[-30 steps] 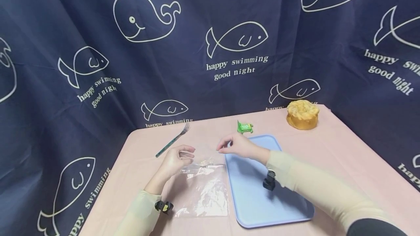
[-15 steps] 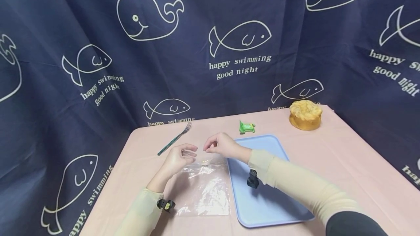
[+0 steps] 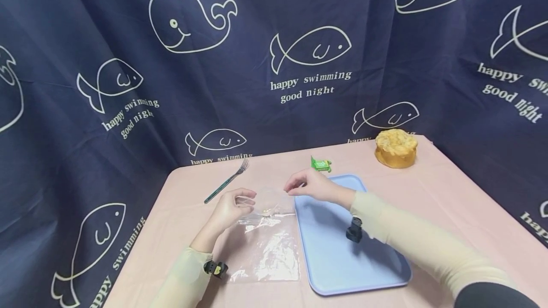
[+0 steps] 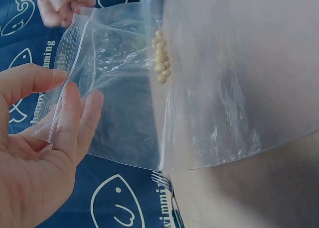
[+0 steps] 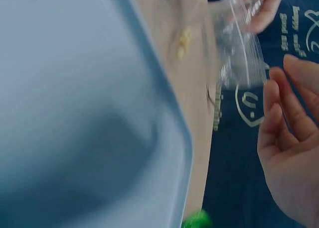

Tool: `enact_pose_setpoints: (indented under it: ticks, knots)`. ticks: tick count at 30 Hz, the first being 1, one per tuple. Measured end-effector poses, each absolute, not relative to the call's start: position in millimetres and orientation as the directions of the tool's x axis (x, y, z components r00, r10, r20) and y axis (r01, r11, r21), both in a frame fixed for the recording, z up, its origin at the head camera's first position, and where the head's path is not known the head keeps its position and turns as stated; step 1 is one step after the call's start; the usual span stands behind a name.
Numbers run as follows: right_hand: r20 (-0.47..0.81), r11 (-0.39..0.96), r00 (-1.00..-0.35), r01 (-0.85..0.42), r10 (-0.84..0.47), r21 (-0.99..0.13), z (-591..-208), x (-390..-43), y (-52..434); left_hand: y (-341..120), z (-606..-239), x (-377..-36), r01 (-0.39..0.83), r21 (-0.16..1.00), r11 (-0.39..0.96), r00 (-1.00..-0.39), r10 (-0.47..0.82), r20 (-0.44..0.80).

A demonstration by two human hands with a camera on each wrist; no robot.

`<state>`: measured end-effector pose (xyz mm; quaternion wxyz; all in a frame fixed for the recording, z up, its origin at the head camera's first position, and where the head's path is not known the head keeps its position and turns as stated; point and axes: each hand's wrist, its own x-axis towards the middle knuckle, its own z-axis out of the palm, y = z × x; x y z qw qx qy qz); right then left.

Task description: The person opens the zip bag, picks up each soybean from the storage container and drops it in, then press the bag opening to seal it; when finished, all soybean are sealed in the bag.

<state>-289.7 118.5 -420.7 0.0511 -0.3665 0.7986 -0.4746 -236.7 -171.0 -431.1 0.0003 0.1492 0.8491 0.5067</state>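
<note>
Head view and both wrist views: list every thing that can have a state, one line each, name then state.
zip bag: mouth held open, body flat on the table.
beads: clustered inside the bag near its mouth.
left hand: pinches one corner of the bag's mouth.
right hand: pinches the other corner.
blue tray: flat, empty.
fork: lying untouched.
cake: upright, whole.

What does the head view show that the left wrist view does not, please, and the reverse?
Only the head view shows the fork, the blue tray, the green packet and the cake. Only the left wrist view shows the small pale beads in a cluster inside the bag. Both show the clear zip bag, with the left hand and right hand at its mouth.
</note>
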Motion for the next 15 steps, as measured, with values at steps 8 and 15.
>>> enact_pose_setpoints:
  ticks: [8,15]
  knots:
    - [0.173,0.323,-0.723,-0.492,-0.668,-0.808,-428,-275,188,-175,-437,-244,0.238,0.859,0.453,-0.957,0.259,0.129]
    - [0.189,0.23,-0.621,-0.529,-0.76,-0.817,-455,-258,231,-173,-437,-243,0.241,0.866,0.438,-0.956,0.259,0.136]
